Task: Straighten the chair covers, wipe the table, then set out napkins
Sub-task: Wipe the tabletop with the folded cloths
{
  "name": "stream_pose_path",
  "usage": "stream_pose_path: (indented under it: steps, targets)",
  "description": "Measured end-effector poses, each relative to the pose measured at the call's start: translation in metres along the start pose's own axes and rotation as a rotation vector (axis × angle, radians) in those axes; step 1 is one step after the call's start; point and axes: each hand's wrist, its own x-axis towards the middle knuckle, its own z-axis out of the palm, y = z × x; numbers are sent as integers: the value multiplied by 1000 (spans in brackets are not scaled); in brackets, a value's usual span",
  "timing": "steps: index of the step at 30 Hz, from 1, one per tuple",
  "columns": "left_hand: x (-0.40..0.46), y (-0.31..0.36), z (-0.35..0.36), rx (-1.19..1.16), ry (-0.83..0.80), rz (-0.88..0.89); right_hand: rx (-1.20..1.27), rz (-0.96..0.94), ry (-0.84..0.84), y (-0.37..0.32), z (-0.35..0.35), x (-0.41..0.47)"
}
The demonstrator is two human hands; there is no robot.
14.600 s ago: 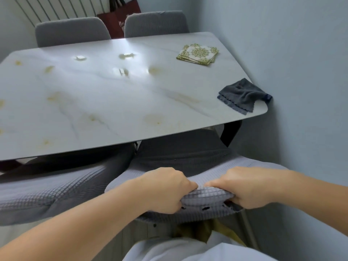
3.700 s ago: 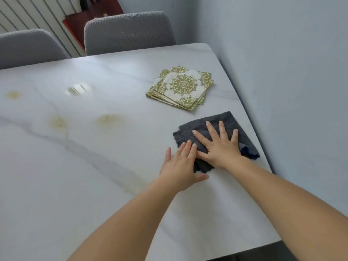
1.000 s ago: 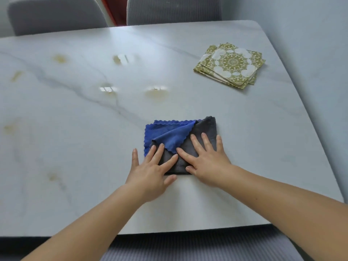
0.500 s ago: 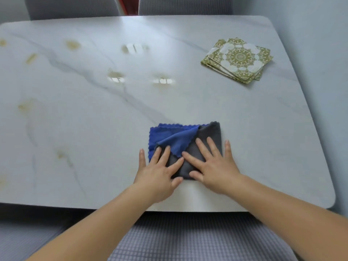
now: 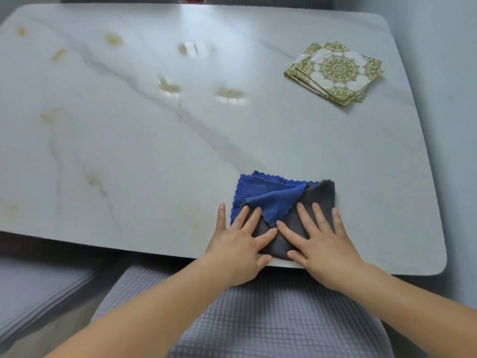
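Observation:
A folded cleaning cloth point(image 5: 280, 200), blue on one side and dark grey on the other, lies at the near edge of the white marble table point(image 5: 144, 140). My left hand point(image 5: 241, 244) and my right hand point(image 5: 320, 241) both press flat on it, fingers spread. A stack of green patterned napkins point(image 5: 334, 72) sits at the far right of the table. Yellowish stains and wet spots point(image 5: 228, 94) dot the tabletop to the left and beyond the cloth. Below my arms is a grey checked chair cover point(image 5: 271, 319).
A second grey covered chair point(image 5: 38, 285) stands to the left under the table edge. A pale wall point(image 5: 449, 73) runs close along the table's right side. Chair backs show at the far edge, cut off by the frame.
Both hands have slid the cloth towards me, down to the table's near edge. The view has tilted down, so more of the chair cover shows.

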Motion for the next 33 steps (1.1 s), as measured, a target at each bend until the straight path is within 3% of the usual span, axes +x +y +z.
stream_pose_path:
  steps: [9, 14, 25, 33]
  targets:
    - [-90, -71, 44, -105, -114, -352, -106, -356, 42, -113, -36, 50]
    - [-95, -122, 51, -168, -85, -474, -108, -363, 53, -153, -59, 95]
    - [17, -201, -15, -188, 19, -332, 115, 46, 61, -121, -106, 189]
    - [-3, -205, 3, -44, -9, -74, 115, 125, 62, -137, -76, 148]
